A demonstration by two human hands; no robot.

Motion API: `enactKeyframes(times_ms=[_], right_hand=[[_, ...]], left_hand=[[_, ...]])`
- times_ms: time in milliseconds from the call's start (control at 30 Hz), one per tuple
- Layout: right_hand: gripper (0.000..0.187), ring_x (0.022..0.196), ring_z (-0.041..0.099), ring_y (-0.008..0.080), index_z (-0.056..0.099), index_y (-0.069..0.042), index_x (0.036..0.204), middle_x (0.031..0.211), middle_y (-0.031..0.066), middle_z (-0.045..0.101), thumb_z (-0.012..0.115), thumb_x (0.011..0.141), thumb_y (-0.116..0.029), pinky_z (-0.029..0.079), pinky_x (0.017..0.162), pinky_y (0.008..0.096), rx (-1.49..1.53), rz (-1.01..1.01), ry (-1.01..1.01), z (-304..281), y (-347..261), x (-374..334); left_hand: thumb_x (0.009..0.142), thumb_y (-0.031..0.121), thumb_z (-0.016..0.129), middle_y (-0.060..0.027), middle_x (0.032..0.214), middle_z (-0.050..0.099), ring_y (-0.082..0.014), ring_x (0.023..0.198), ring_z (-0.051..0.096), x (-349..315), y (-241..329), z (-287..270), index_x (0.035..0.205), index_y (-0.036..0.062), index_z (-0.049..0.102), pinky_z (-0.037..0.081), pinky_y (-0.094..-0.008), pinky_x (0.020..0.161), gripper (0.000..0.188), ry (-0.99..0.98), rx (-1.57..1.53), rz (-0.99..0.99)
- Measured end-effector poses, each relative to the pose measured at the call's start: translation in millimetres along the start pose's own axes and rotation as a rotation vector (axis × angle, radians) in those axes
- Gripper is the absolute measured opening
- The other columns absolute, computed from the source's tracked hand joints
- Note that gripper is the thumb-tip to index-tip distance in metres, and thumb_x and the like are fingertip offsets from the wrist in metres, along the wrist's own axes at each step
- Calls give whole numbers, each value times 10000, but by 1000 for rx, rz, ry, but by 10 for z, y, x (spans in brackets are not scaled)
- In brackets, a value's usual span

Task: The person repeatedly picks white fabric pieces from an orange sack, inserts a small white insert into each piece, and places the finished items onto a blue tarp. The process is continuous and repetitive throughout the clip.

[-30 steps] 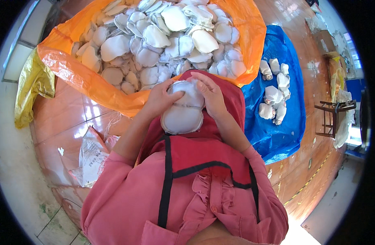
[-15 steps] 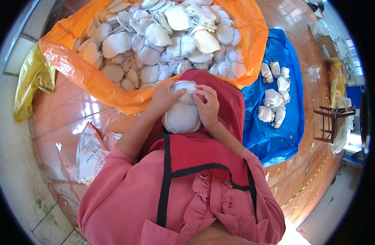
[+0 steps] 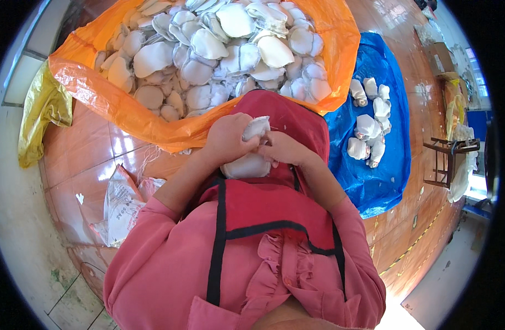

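A white, soft-looking fabric pad (image 3: 247,166) lies over the red apron on my lap. Its upper part sticks up, folded, between my hands. My left hand (image 3: 228,136) is closed round the upper part, with the thumb across the front. On the other side, my right hand (image 3: 285,149) has its fingers bent and pinched at the pad's edge, close to the left thumb. Both hands cover the middle of the pad. Just beyond them, a big heap of similar white pads (image 3: 208,44) fills an orange plastic sheet (image 3: 170,137).
To the right, a blue plastic sheet (image 3: 368,192) carries several rolled white bundles (image 3: 366,126). A wooden stool (image 3: 448,157) stands farther right, near a cardboard box (image 3: 439,59). At left are a yellow bag (image 3: 40,115) and a crumpled white sack (image 3: 120,206) on the tiled floor.
The pad's upper part has been folded up and gathered between my hands. My right hand has moved down and turned inward, and my left hand has wrapped farther over the pad.
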State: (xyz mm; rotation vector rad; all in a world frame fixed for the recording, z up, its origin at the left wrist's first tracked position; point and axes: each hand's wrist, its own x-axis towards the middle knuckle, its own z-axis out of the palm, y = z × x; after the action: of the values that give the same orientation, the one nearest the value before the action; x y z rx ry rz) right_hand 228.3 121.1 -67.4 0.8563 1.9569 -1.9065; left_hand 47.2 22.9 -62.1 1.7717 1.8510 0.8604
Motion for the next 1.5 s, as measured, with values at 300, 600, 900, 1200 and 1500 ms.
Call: enactKeyframes(times_ms=[300,600,900,1200,1500], right_hand=[[334,725,587,94,586,-30,1158,863,41,624,689,881,-186,493,647,254,182,-228,384,210,190,2],[194,701,560,125,673,-52,977,794,35,599,731,818,-147,469,654,273,23,-513,777,274,221,326],[417,729,659,200,630,-14,989,816,128,670,591,923,-424,497,643,326,-334,-149,279,13,143,59],[317,716,656,242,633,-50,1000,811,133,658,615,914,-355,503,660,352,-380,-195,254,-163,-30,-107],[267,817,594,142,602,-51,1078,880,49,622,679,823,-63,486,733,285,50,-325,710,5,401,208]], left_hand=[[803,359,667,-202,945,657,-374,909,635,-95,-285,71,1032,16,622,493,-447,786,415,83,-107,-320],[863,344,641,-208,957,659,-348,915,635,-42,-204,-13,1092,-8,613,483,-400,804,420,23,-161,-320],[989,280,523,0,960,627,-118,839,561,-30,-469,-102,1177,23,633,475,-287,749,337,-217,-873,-466],[825,33,616,-48,1241,587,-145,1117,557,-81,-585,-128,1367,27,503,426,-279,983,553,-430,-956,-361],[772,-73,596,-65,1304,569,-161,1200,538,-54,-553,-2,1406,14,458,410,-315,1033,655,-406,-1118,-330]])
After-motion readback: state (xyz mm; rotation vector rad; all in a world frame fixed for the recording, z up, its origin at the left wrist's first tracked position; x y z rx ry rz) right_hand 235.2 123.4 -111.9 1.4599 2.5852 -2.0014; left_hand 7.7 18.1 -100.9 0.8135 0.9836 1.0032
